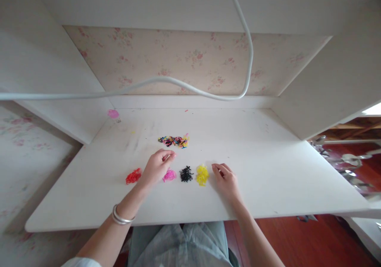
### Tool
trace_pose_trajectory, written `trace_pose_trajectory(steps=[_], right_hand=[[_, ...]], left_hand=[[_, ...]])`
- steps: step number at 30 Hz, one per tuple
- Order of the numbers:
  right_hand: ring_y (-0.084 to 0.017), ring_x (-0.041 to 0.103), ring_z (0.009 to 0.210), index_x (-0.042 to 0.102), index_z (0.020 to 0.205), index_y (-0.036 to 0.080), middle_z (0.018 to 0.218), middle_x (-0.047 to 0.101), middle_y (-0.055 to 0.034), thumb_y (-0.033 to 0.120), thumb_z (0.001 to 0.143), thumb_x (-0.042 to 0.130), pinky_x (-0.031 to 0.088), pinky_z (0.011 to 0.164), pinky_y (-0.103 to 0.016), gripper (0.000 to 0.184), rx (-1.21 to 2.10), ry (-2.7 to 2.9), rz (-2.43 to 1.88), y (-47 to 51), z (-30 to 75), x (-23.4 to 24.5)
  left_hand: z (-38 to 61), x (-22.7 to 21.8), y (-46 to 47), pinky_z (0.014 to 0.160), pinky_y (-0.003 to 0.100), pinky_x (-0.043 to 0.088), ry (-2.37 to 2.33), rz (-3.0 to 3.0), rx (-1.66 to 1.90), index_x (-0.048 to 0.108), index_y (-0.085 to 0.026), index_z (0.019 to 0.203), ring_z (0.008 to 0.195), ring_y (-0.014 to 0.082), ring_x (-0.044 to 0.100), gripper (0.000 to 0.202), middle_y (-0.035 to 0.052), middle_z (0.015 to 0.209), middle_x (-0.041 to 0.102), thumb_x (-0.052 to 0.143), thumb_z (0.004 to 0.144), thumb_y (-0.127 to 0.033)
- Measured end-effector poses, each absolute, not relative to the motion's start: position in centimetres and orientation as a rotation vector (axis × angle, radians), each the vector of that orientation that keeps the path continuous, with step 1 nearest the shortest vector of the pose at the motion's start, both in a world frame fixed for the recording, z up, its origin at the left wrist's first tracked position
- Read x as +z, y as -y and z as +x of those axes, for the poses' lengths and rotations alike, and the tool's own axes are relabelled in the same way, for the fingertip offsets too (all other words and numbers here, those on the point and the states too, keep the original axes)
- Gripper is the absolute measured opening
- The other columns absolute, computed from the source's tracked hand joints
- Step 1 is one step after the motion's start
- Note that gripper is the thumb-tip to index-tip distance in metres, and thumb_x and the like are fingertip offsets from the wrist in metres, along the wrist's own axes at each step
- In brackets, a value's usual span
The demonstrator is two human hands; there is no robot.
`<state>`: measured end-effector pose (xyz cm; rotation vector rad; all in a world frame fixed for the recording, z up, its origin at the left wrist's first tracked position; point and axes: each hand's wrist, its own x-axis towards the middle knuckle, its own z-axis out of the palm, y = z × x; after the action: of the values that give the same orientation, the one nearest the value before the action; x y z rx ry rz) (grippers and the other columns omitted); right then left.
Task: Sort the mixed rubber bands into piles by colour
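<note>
Small rubber bands lie on the white desk [262,187] in sorted piles: red rubber bands [133,176], pink rubber bands [169,175], black rubber bands [186,174] and yellow rubber bands [202,175]. Behind them is a mixed pile of multicoloured rubber bands [175,140]. My left hand [157,167] hovers between the red and pink piles, fingertips pinched just in front of the mixed pile. Anything in that pinch is too small to make out. Just right of the yellow pile, my right hand [225,178] rests with fingers curled and pressed together; its contents are hidden.
A white cable [166,79] loops across the view above the desk. White side panels [321,88] and a floral-papered back wall [196,60] enclose the desk. A pink patch [113,114] shows at the back left. Shiny objects [354,167] stand beyond the right edge.
</note>
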<state>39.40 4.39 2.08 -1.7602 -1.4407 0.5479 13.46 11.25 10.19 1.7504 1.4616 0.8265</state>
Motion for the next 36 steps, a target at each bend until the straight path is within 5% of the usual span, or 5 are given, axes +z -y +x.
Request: trace_pose_trajectory(steps=[12, 24, 36], right_hand=[[-0.012, 0.057, 0.062, 0.07, 0.091, 0.02, 0.086, 0.066, -0.005, 0.049, 0.09, 0.041, 0.042, 0.061, -0.023, 0.041, 0.531, 1.499, -1.777, -4.2, 39.2, 2.3], [-0.013, 0.055, 0.061, 0.071, 0.089, 0.021, 0.083, 0.066, -0.0039, 0.052, 0.089, 0.041, 0.042, 0.058, -0.024, 0.043, 0.608, 1.507, -1.802, -5.0, 39.3, 2.9], [-0.012, 0.06, 0.078, 0.069, 0.099, 0.027, 0.099, 0.065, -0.0012, 0.032, 0.09, 0.045, 0.04, 0.072, -0.022, 0.026, 0.471, 2.071, -1.806, -12.7, 33.0, 5.9]], left_hand=[[10.4, 5.5, -6.6, 0.079, 0.028, 0.048, -1.56, 2.149, 0.553, 0.067, -0.023, 0.107, 0.084, 0.0152, 0.062, 0.031, 0.0054, 0.096, 0.063, 0.041, 0.091, -0.032], [6.3, 5.8, -4.2, 0.065, 0.022, 0.049, -1.679, 2.043, 0.974, 0.067, -0.02, 0.097, 0.071, 0.0117, 0.062, 0.023, 0.0035, 0.087, 0.067, 0.05, 0.088, -0.033], [2.0, 2.5, -1.4, 0.066, 0.023, 0.047, -1.868, 1.926, 1.081, 0.064, -0.019, 0.094, 0.067, 0.0114, 0.058, 0.022, 0.0017, 0.077, 0.064, 0.05, 0.088, -0.033]])
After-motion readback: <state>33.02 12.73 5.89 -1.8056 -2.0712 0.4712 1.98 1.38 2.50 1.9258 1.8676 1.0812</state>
